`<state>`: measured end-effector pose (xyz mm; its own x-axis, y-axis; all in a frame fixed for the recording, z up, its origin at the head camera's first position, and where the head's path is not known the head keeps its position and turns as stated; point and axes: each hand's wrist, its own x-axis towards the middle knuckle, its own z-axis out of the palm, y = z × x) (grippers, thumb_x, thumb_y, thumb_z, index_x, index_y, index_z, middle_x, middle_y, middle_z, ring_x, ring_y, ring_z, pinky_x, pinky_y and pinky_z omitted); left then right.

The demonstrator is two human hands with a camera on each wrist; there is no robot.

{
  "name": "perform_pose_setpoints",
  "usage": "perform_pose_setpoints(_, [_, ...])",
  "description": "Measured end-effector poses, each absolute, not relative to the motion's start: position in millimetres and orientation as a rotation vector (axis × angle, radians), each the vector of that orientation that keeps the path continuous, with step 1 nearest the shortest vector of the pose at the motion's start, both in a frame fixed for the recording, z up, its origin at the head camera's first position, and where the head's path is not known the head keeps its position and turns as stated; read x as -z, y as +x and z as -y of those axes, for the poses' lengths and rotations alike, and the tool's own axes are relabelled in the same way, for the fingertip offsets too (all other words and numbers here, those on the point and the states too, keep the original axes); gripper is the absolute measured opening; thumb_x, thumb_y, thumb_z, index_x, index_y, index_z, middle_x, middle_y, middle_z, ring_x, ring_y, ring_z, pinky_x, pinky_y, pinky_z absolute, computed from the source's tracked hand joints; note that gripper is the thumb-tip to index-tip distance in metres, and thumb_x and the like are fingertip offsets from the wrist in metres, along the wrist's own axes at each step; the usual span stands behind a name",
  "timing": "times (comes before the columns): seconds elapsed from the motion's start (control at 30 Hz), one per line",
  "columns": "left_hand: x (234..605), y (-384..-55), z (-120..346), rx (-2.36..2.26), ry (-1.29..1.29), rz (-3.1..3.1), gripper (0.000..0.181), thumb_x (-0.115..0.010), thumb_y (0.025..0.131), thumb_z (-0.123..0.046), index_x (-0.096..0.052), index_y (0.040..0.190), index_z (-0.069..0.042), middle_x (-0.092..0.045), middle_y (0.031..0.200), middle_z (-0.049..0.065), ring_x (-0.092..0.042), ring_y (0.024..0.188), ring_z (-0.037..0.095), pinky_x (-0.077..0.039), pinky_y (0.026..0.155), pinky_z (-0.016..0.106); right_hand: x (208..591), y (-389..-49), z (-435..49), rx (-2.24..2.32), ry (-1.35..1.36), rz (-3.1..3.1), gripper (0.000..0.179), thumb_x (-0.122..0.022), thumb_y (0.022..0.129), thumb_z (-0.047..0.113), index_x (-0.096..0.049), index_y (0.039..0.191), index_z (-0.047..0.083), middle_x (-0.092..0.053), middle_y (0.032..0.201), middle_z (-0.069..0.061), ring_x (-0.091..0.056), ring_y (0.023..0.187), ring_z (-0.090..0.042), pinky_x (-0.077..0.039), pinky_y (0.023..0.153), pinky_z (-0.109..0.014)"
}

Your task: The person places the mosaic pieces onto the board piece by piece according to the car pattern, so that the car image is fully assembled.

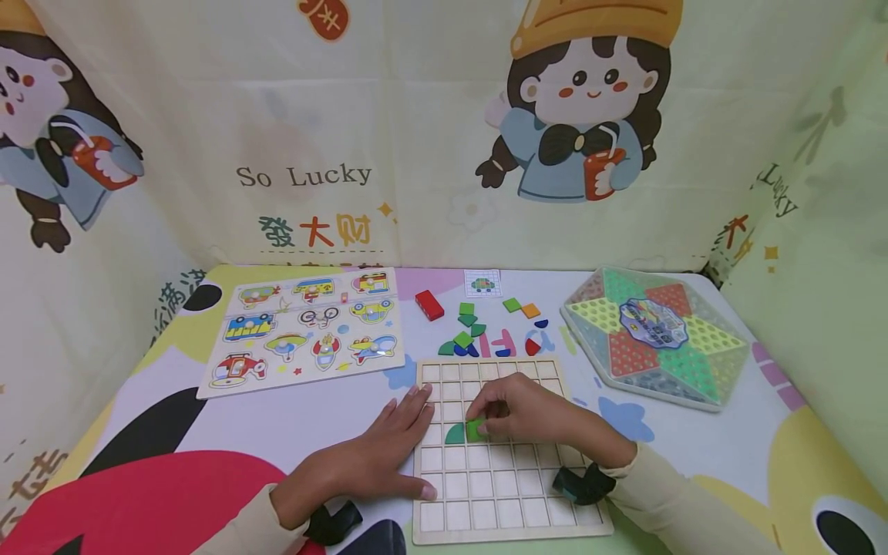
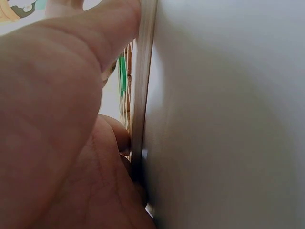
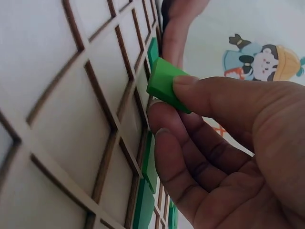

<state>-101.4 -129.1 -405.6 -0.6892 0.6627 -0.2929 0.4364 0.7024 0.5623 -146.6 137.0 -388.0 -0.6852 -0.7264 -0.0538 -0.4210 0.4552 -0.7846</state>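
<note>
A wooden grid board (image 1: pixel 513 532) lies in front of me. My left hand (image 1: pixel 391 439) rests along its left edge, fingers stretched out and thumb spread toward the near part. Above the middle of the grid, my right hand (image 1: pixel 530 408) pinches a bright green square tile (image 3: pixel 167 83) between thumb and fingers, tilted in the right wrist view. Just left of that tile, a dark green quarter-circle piece (image 1: pixel 455 434) sits in a cell. The right wrist view also shows green pieces (image 3: pixel 143 205) on the grid beyond the fingers; in the head view the right hand covers part of this area.
Loose coloured pieces (image 1: pixel 478 330) lie behind the board, near a red block (image 1: pixel 429 305) and a small picture card (image 1: pixel 482 283). A vehicle puzzle board (image 1: pixel 305 331) is at the left. A hexagonal star-patterned game box (image 1: pixel 655 339) is at the right.
</note>
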Motion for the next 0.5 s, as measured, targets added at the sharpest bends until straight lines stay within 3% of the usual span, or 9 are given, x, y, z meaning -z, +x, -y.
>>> perform_pose_setpoints(0.5, [404.4, -101.5, 129.4, -0.646, 0.848, -2.417, 0.106, -0.066, 0.081, -0.063, -0.015, 0.156, -0.007, 0.008, 0.163, 0.002, 0.013, 0.146, 0.02, 0.002, 0.115, 0.051, 390.9, -143.2, -132.7, 1.002, -1.001, -2.405, 0.014, -0.073, 0.086, 0.001, -0.074, 0.095, 0.012, -0.063, 0.088, 0.008, -0.056, 0.076, -0.006, -0.051, 0.07, -0.023])
